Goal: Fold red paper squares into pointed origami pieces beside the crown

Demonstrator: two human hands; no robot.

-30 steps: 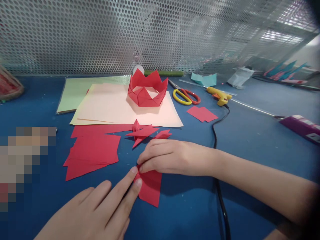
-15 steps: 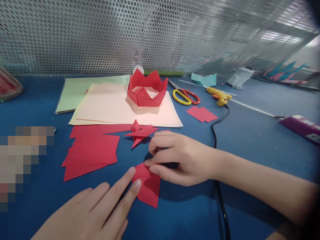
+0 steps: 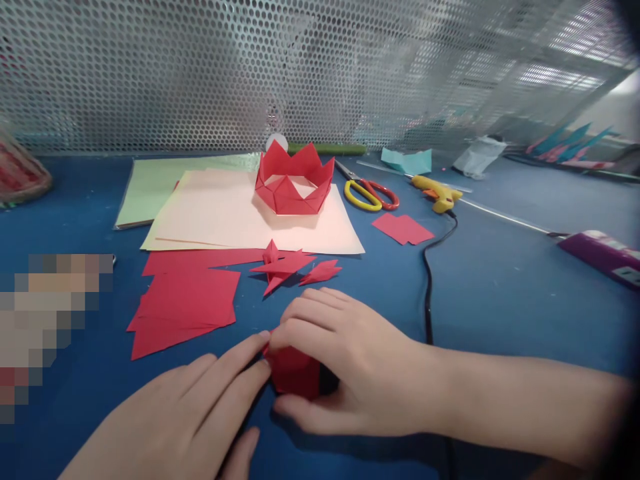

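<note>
Apparently, a folding step: red paper (image 3: pixel 295 373) lies beneath the arched, half-curled right hand (image 3: pixel 363 363), whose grip cannot be told; the flattened left hand (image 3: pixel 170 413), fingers extended, meets the paper's edge. Creasing would call for steady left fingertips.

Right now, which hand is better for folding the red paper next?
Probably the right hand: it arches over the red paper, while the left hand rests at its left edge.

Matt red paper crown (image 3: pixel 294 193), smooth blue tabletop (image 3: pixel 500 293)
</note>
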